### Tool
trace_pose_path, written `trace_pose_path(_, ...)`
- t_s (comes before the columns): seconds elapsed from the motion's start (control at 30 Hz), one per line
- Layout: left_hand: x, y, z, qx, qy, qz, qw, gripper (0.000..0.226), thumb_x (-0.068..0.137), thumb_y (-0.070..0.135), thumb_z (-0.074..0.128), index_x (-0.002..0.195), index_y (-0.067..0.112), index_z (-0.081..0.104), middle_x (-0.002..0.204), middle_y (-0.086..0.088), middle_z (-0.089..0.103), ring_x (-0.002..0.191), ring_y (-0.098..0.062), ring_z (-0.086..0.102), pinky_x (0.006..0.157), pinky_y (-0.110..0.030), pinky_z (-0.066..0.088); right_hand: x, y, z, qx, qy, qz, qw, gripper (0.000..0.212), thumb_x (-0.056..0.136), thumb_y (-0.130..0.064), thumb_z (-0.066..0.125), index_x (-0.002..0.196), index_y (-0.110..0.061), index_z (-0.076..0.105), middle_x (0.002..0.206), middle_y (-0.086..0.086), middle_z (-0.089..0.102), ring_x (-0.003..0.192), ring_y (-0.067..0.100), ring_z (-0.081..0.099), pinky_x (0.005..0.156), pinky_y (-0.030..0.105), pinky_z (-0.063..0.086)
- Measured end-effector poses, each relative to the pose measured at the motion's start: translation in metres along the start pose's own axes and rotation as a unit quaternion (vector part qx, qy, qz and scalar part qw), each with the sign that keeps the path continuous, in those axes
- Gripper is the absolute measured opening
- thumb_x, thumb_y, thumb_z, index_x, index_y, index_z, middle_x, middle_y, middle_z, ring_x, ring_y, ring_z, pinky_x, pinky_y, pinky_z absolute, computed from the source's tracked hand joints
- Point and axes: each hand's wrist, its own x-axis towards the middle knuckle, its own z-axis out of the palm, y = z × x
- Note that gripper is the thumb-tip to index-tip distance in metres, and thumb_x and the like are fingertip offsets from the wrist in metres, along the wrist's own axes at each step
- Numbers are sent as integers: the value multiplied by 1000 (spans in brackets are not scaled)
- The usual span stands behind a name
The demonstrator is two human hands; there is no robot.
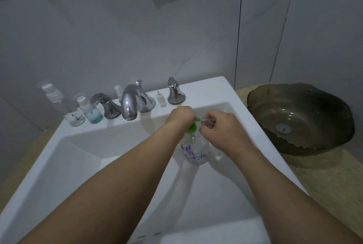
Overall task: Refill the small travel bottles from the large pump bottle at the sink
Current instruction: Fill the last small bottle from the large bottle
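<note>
The large clear pump bottle (pixel 194 151) with purple writing stands in the white sink (pixel 212 88). Its green pump head (pixel 192 127) shows between my hands. My left hand (pixel 180 115) sits curled on top of the pump. My right hand (pixel 218 126) grips a small clear travel bottle (pixel 206 121), holding its mouth against the green nozzle. A tiny clear pump insert (pixel 161 99) stands on the sink ledge behind my hands.
On the ledge at left stand a tall clear bottle (pixel 64 106) and a small bottle with blue liquid (pixel 90 111). A chrome faucet (pixel 129 102) with two handles lines the back. A dark glass bowl (pixel 300 118) sits on the right counter.
</note>
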Motion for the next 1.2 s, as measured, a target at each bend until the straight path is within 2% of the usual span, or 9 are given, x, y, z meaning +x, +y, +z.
trace_pose_path(0.13, -10, 7, -10, -72, -30, -33, 996, 20, 98, 18, 30, 91, 8, 46, 84, -11, 47, 72, -23, 44, 57, -28, 28, 0, 0, -1, 25, 14, -14, 999, 19, 70, -32, 54, 75, -15, 61, 69, 1, 64, 68, 24, 62, 65, 43, 55)
trace_pose_path(0.23, -13, 10, -17, -10, -46, -33, 998, 26, 97, 24, 29, 105, 6, 46, 90, -14, 55, 79, -30, 52, 53, -29, 29, -1, 0, -1, 29, 9, -21, 999, 19, 69, -33, 54, 76, -18, 61, 69, -1, 65, 69, 22, 62, 67, 42, 55)
trace_pose_path(0.43, -10, 2, -25, 139, -63, -53, 987, 57, 91, 39, 22, 103, -2, 60, 97, -18, 67, 80, -33, 62, 57, -31, 41, -2, -3, -2, 41, -8, -1, 999, 22, 69, -36, 57, 77, -16, 62, 70, -3, 65, 71, 21, 62, 69, 38, 54)
trace_pose_path(0.6, -15, 6, -20, 144, -74, -45, 986, 49, 93, 23, 27, 107, -10, 61, 102, -23, 68, 86, -37, 66, 55, -29, 44, -1, -1, -3, 29, -7, 6, 1000, 15, 69, -32, 56, 75, -19, 61, 66, -7, 62, 70, 19, 60, 68, 36, 54)
trace_pose_path(0.7, -14, 5, -14, 151, -58, -32, 986, 39, 92, 10, 29, 96, -12, 61, 101, -28, 68, 94, -39, 69, 60, -31, 48, -1, -1, -3, 13, -8, 9, 1000, 12, 73, -30, 57, 76, -19, 61, 67, -4, 62, 70, 22, 60, 66, 36, 53)
trace_pose_path(0.9, -7, -1, -7, 155, -19, 10, 988, 23, 82, 0, 33, 73, -1, 53, 75, -27, 65, 68, -40, 71, 73, -50, 59, -1, -1, -1, -5, -11, 18, 1000, 7, 75, -24, 58, 74, -18, 61, 65, -5, 59, 68, 21, 58, 65, 32, 50)
trace_pose_path(1.0, -6, -2, -11, 149, -9, 18, 989, 36, 94, 17, 24, 81, 1, 54, 87, -26, 66, 77, -38, 70, 78, -45, 57, 0, -2, -1, -4, -14, 15, 1000, 8, 75, -25, 58, 75, -19, 62, 67, -5, 62, 70, 21, 60, 68, 35, 54)
trace_pose_path(1.13, -9, 3, -20, 94, -69, -53, 992, 79, 97, 55, 10, 97, -7, 58, 88, -23, 63, 71, -34, 61, 55, -30, 40, 0, -1, -1, 18, -2, 8, 1000, 11, 73, -28, 59, 77, -18, 63, 70, -5, 66, 72, 19, 64, 71, 38, 56)
trace_pose_path(1.2, -8, 5, -24, 93, -93, -73, 989, 90, 93, 64, 10, 106, -9, 60, 95, -23, 64, 78, -36, 63, 64, -33, 43, 0, -1, -1, 21, 5, 4, 1000, 8, 74, -26, 60, 76, -19, 63, 68, -5, 65, 70, 18, 64, 70, 38, 55)
